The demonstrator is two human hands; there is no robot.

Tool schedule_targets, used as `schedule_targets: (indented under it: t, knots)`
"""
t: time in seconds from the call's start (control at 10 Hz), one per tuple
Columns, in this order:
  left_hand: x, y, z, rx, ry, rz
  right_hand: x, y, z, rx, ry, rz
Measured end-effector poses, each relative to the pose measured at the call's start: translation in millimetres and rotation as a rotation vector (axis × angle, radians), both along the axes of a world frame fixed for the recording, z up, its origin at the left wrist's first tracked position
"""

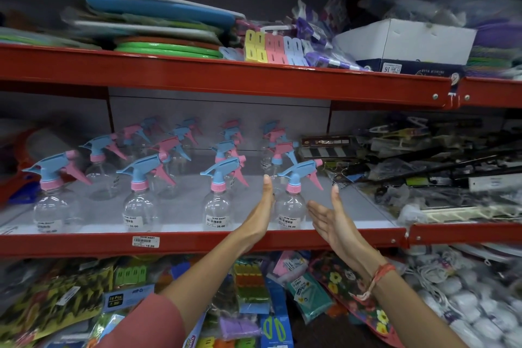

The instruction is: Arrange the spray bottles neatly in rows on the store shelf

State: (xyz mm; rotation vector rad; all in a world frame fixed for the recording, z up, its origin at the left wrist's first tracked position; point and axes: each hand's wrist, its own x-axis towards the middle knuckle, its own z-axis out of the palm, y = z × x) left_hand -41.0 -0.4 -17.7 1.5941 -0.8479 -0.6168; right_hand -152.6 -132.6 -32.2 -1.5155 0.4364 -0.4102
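Note:
Several clear spray bottles with blue and pink trigger heads stand in rows on the middle shelf (180,207). The front right bottle (292,206) stands between my two hands. My left hand (261,213) is flat and upright beside the bottle's left side, fingers straight; whether it touches the bottle is unclear. My right hand (332,217) is spread, palm facing left, a short gap from the bottle's right side. Neither hand holds anything. Another front bottle (217,210) stands just left of my left hand. Further rows recede toward the grey back panel.
Packaged clips and dark tools (429,167) crowd the shelf to the right of the bottles. The red shelf rail (197,243) carries a price label. Above lie flat foam pads (158,25) and a white box (406,42); below lie bagged goods (254,291).

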Motion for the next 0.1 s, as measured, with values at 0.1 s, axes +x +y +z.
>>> schedule_targets:
  t: [0.1]
  knots:
    - [-3.5, 17.4, -1.3, -0.010, -0.034, 0.028, -1.0, 17.0, -7.1, -0.142, -0.021, -0.168]
